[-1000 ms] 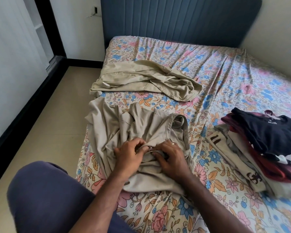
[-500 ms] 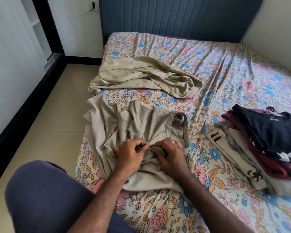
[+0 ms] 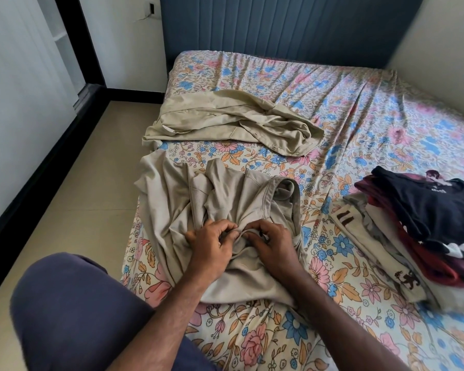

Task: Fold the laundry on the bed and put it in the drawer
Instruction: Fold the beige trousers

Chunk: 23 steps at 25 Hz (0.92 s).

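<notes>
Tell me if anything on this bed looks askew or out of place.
The stack of folded clothes at the right leans, its layers sliding toward the bed's edge. A beige garment lies rumpled near the headboard, unfolded. The beige shirt that the left hand and right hand pinch is bunched. Nothing looks damaged.

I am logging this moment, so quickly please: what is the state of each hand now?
Left hand: closed, pinching a fold of the beige garment.
Right hand: closed, pinching the same fold.
</notes>
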Motion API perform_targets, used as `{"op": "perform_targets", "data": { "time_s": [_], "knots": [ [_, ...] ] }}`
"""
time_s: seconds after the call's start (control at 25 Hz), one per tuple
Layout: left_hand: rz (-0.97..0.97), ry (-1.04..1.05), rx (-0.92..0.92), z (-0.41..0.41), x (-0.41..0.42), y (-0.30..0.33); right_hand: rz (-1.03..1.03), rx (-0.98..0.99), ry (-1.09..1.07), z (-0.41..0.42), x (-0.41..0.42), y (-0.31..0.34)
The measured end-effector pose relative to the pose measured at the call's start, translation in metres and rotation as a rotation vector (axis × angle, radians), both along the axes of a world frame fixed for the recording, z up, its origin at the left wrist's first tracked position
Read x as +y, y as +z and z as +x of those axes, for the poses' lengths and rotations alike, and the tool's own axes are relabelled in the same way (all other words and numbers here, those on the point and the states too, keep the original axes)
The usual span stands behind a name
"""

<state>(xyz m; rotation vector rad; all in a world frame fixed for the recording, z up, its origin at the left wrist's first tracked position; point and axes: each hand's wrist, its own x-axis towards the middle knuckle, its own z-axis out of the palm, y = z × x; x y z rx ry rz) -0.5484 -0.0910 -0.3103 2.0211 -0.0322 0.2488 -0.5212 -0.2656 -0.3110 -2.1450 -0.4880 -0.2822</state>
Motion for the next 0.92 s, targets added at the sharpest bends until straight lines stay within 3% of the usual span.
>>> {"op": "perform_targets", "data": {
  "time_s": [0.24, 0.4, 0.56, 0.72, 0.8, 0.92],
  "knots": [
    [-0.015, 0.055, 0.068, -0.002, 0.006, -0.001, -0.024, -0.01, -0.026, 0.004, -0.002, 0.007],
    [0.229, 0.089, 0.071, -0.01, 0.012, 0.008, -0.222, -0.033, 0.07, -0.001, -0.025, 0.007],
    [0.254, 0.015, 0.124, 0.002, 0.007, 0.018, -0.222, -0.127, 0.045, -0.009, -0.021, -0.008],
    [0.69, -0.005, 0.153, 0.019, -0.01, 0.039, -0.237, -0.161, -0.019, -0.012, -0.018, -0.01],
    [0.631, -0.026, 0.19, 0.024, -0.012, 0.03, -0.149, -0.126, -0.059, -0.013, -0.019, -0.008],
    [0.204, -0.045, 0.279, 0.025, -0.004, 0.005, -0.079, -0.095, -0.043, -0.012, -0.019, -0.007]
  ]
}}
